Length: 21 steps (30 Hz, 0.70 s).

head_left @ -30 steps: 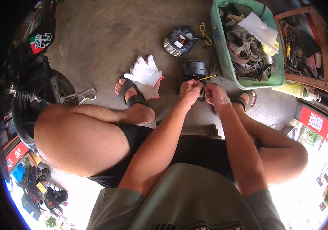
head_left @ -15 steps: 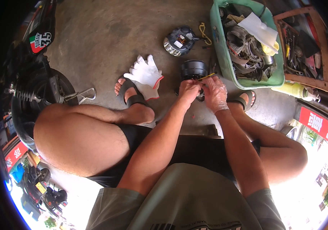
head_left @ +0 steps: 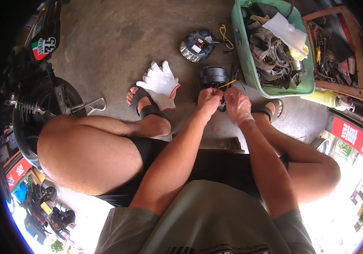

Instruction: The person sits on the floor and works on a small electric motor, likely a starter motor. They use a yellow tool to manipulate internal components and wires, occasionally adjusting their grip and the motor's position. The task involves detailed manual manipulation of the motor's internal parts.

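On the floor in front of me is a black ribbed cylindrical part (head_left: 214, 77), its near side covered by my hands. My left hand (head_left: 210, 101) is closed at its near edge, fingertips pinched together; what they hold is too small to make out. Beside it on the right, my right hand (head_left: 237, 103), in a thin clear plastic glove, has its fingers bent and drawn together, their tips hard to see. A thin yellow strip (head_left: 228, 84), perhaps a wire, sticks up slantwise just beyond the fingertips. Farther off lies a round black housing (head_left: 198, 45) with a silvery ribbed rim.
White work gloves (head_left: 160, 80) with red cuffs lie by my left foot. A green bin (head_left: 241, 55) of worn parts and rags stands at the right, a wooden tool box (head_left: 355, 31) beyond it. A yellow looped cord (head_left: 226, 36) lies near the housing; a motorcycle wheel (head_left: 65, 93) is at left.
My right hand has shifted slightly down, away from the yellow strip, and its fingers have curled in. The strip's tip has moved a little left. The left hand has stayed nearly in place.
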Tool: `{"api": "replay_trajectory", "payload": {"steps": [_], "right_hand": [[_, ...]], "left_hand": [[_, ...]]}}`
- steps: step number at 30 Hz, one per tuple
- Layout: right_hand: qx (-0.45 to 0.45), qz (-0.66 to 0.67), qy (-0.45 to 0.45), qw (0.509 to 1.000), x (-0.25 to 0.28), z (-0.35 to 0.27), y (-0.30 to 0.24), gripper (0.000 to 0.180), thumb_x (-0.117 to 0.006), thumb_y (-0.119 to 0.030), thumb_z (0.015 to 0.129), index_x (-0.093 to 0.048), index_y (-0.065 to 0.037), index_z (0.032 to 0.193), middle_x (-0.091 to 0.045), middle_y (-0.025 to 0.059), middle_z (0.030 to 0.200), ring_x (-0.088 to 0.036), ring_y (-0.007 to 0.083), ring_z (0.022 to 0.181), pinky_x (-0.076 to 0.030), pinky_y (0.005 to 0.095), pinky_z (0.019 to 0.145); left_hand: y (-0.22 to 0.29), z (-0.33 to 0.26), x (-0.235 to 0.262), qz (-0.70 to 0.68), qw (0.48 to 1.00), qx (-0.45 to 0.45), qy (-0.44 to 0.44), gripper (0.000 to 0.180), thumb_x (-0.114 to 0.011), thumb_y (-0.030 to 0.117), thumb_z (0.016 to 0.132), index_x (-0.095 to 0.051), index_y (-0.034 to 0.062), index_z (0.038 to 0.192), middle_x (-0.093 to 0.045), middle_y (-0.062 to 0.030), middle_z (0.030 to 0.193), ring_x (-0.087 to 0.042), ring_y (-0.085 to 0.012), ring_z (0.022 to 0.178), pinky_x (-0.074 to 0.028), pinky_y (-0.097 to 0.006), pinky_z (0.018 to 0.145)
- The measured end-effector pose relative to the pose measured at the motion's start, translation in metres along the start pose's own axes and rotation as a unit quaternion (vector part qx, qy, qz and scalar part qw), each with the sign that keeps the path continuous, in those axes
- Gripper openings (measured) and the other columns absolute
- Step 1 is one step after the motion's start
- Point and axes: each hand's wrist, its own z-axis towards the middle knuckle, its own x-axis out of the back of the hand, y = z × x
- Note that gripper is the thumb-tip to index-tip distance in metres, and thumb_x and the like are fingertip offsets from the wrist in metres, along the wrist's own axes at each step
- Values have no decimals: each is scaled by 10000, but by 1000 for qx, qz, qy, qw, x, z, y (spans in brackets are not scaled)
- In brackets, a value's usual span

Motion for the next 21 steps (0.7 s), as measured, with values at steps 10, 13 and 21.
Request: {"api": "replay_trajectory", "payload": {"steps": [10,13,21], "right_hand": [[-513,553,-290,590,2,20,24,169,-558,-198,849,-554,-73,735,-517,48,602,-505,185,514,-458,351,548],[-303,351,-162,871,3,8,26,117,-570,-168,843,-567,-72,777,-589,78,678,-598,252,601,-488,393,592],[43,45,6,998,14,2,-7,227,-675,-70,722,-583,-114,924,-587,101,903,-573,339,894,-461,451,761]], "left_hand": [[-19,7,-6,59,995,-61,55,144,-649,164,839,-681,24,835,-670,-63,682,-610,-137,604,-488,-312,590],[-14,8,-6,47,996,-64,34,106,-631,123,880,-651,20,865,-597,13,701,-503,-63,584,-417,-222,536],[5,-4,-3,-75,997,0,-3,157,-638,166,876,-607,82,747,-530,48,643,-456,-37,541,-349,-208,480]]}}
